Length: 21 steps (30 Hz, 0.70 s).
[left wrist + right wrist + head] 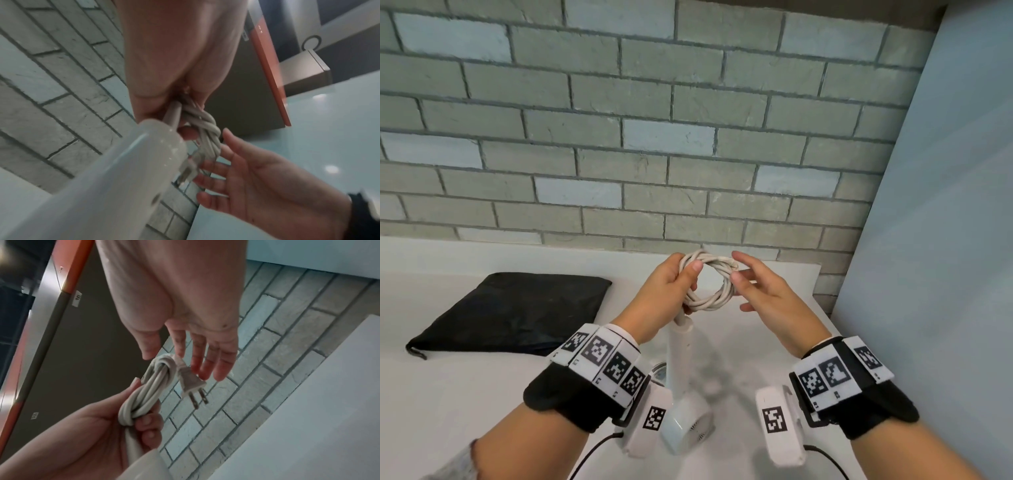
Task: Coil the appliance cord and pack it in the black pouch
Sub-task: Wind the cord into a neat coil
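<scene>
Lowest in the head view, the white appliance (681, 404) hangs below your hands, its long handle running nearly straight up the frame to your left hand (661, 294). That hand is curled round the coiled cord (710, 282) at the coil's left side, thumb across the strands, holding it in the air above the white worktop (465, 394). The coil forms a rough ring facing you, with turns wrapped around the bundle; in the right wrist view its long axis runs from lower left to upper centre, and the two-pin plug (192, 385) hangs off the top end, prongs pointing to the lower right. Your right hand (767, 291) is spread, fingers straight and relaxed, just beside the coil's right edge, gripping nothing; whether the fingertips touch the cord is unclear. Further back, at left of frame, the black pouch (517, 308) lies flat on the worktop, well apart from the cord. No readable writing shows on cord or pouch.
</scene>
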Available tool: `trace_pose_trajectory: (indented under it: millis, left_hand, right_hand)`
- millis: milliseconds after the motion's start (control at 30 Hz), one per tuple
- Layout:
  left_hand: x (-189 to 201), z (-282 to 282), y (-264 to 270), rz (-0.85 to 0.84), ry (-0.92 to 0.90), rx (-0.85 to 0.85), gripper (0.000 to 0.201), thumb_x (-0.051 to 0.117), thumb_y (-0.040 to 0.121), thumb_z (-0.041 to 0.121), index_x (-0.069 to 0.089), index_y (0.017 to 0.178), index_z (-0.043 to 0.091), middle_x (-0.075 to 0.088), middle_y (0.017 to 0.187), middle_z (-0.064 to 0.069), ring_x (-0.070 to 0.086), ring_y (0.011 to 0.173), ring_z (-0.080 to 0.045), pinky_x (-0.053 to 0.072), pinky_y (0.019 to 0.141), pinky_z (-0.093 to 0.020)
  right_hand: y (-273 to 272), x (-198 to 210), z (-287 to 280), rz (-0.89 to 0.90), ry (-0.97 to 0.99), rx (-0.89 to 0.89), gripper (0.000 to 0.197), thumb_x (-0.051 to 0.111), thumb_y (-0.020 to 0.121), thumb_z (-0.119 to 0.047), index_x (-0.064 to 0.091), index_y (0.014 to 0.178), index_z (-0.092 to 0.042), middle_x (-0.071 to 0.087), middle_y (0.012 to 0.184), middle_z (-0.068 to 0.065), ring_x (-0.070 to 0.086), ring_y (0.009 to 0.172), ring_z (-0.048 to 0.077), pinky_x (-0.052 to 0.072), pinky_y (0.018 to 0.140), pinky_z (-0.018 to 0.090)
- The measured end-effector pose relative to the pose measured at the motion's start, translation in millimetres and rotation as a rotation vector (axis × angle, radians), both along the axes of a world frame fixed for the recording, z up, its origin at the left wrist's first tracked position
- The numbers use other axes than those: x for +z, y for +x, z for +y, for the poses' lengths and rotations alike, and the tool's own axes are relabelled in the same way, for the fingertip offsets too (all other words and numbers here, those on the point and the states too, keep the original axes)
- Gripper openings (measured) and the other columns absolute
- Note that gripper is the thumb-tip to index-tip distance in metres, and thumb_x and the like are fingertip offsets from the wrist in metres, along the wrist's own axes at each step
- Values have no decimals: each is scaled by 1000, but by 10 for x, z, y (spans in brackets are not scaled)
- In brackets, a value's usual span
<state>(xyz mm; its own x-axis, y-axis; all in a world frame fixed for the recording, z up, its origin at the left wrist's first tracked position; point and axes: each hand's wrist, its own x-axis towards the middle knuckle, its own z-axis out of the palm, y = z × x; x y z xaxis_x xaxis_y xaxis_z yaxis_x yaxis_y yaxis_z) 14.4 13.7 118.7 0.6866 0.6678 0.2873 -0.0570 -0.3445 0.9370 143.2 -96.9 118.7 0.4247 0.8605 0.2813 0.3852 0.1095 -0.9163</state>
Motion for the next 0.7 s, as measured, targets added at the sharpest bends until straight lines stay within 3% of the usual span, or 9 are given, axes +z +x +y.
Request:
trace_pose_trajectory:
  millis: [133, 233, 300, 400, 533, 600, 667, 700]
  left_hand:
    - [83, 56, -85, 15, -186, -123, 30, 42, 94, 30, 48, 77, 6, 50, 68, -8, 54, 53, -21, 47, 56, -29]
    - [137, 101, -168, 29, -265, -146, 30, 43, 94, 29, 49, 73, 8, 53, 68, -10, 61, 52, -20, 54, 56, -28]
    - [165, 123, -220, 25, -317, -164, 29, 43, 94, 27, 48, 73, 8, 53, 69, -11, 64, 53, -22, 57, 56, -29]
    - [194, 155, -327, 16, -364, -189, 26, 44, 94, 24, 48, 76, 6, 54, 72, -13, 66, 59, -26, 58, 62, -34]
    - [209, 237, -532, 52, -376, -197, 27, 42, 94, 22, 50, 75, 5, 54, 72, -12, 64, 69, -33, 55, 73, -42]
    - [189, 310, -664, 66, -367, -178, 29, 41, 94, 24, 52, 74, 6, 51, 73, -10, 59, 69, -26, 54, 74, -41]
    - [137, 394, -814, 118, -351, -145, 30, 41, 94, 26, 51, 74, 8, 50, 73, -8, 56, 66, -18, 55, 71, -35]
    - [97, 432, -882, 154, -365, -140, 30, 40, 95, 25, 50, 73, 8, 50, 74, -8, 55, 67, -18, 55, 67, -31]
  right_hand:
    - [15, -40, -17, 12, 92, -126, 43, 56, 85, -37, 43, 125, -36, 53, 109, -4, 55, 97, 13, 45, 83, 26]
    - [-23, -185, -50, 140, 197, -220, 54, 66, 75, -47, 43, 121, -31, 55, 108, 2, 56, 97, 17, 46, 80, 29]
    - [-130, -375, -41, 197, 60, -114, 66, 71, 66, -46, 41, 121, -28, 55, 111, 4, 56, 100, 19, 46, 76, 26]
    - [-414, -732, 52, 12, -276, 159, 67, 74, 72, -33, 37, 128, -30, 53, 121, -3, 50, 112, 15, 44, 82, 17]
    - [-645, -942, 226, -160, -311, 323, 51, 58, 87, -20, 35, 132, -26, 52, 125, -8, 47, 114, 7, 38, 89, 6]
    - [-645, -925, 270, -182, -297, 323, 45, 59, 86, -18, 40, 127, -24, 55, 119, -6, 50, 108, 8, 38, 80, 1]
    - [-597, -937, 293, -238, -295, 318, 45, 64, 83, -19, 46, 124, -23, 58, 115, -3, 54, 104, 12, 42, 80, 6]
    - [-563, -954, 299, -295, -290, 307, 48, 66, 81, -20, 48, 124, -24, 59, 114, 0, 56, 104, 15, 46, 87, 16]
